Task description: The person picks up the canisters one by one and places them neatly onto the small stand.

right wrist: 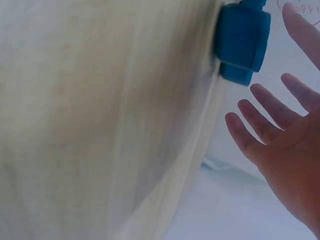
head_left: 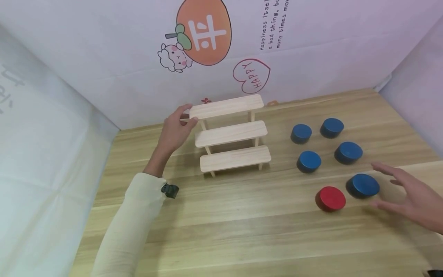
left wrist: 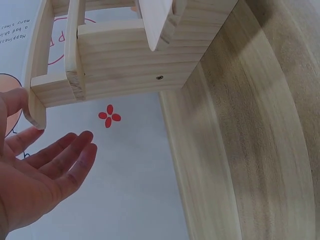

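Observation:
A three-step wooden display stand (head_left: 233, 132) stands on the table before the back wall. My left hand (head_left: 175, 130) pinches the left end of its top board (head_left: 226, 106) between thumb and index finger. In the left wrist view the other fingers (left wrist: 67, 155) reach out loosely beneath that end. On the right, my right hand (head_left: 413, 196) is spread open beside the nearest blue round block (head_left: 362, 186), thumb and fingers apart around its right side. A red round block (head_left: 331, 199) sits just left of that blue one. The right wrist view shows the open palm (right wrist: 295, 145) with nothing in it.
Several more blue round blocks, among them one at the back (head_left: 332, 127) and one nearer the stand (head_left: 309, 161), sit right of the stand. A printed white cloth (head_left: 138, 50) covers the walls around the wooden table (head_left: 242, 231).

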Motion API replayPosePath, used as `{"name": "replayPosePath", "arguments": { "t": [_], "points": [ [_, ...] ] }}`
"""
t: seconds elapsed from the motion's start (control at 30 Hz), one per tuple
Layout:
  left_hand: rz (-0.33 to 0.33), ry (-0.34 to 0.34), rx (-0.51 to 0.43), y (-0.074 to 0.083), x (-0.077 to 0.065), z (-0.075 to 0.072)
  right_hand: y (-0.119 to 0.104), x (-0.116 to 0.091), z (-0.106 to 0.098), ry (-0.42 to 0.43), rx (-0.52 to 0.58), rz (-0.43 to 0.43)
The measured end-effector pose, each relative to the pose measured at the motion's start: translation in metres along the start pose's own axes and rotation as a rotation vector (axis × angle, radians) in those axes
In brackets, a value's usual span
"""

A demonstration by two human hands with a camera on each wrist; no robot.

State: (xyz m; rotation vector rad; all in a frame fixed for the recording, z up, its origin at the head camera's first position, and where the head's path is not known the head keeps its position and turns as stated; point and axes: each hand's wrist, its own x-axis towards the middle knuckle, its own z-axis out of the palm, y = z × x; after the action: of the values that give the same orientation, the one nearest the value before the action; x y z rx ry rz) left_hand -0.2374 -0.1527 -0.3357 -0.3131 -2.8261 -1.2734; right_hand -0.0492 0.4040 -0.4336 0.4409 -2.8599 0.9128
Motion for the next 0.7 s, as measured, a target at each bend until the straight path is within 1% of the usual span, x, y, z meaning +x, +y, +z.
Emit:
{"name": "replayPosePath", "arguments": {
  "t": [0.17, 0.27, 0.43, 0.57, 0.7],
  "points": [
    [0.002, 0.002, -0.013, -0.002, 0.000, 0.001, 0.011, -0.005, 0.002, 0.013, 0.039, -0.013],
    [0.006, -0.001, -0.010, -0.003, 0.001, 0.001, 0.017, -0.007, 0.003, 0.006, 0.057, 0.018],
    [0.018, -0.009, 0.013, -0.001, 0.000, 0.000, 0.025, -0.009, 0.004, -0.041, 0.050, 0.122],
    [0.022, -0.012, 0.014, -0.001, 0.001, -0.001, 0.027, -0.007, 0.003, -0.086, 0.040, 0.156],
    [0.024, -0.009, -0.001, -0.003, 0.000, -0.001, 0.027, 0.000, 0.001, -0.145, 0.018, 0.160]
  ]
}}
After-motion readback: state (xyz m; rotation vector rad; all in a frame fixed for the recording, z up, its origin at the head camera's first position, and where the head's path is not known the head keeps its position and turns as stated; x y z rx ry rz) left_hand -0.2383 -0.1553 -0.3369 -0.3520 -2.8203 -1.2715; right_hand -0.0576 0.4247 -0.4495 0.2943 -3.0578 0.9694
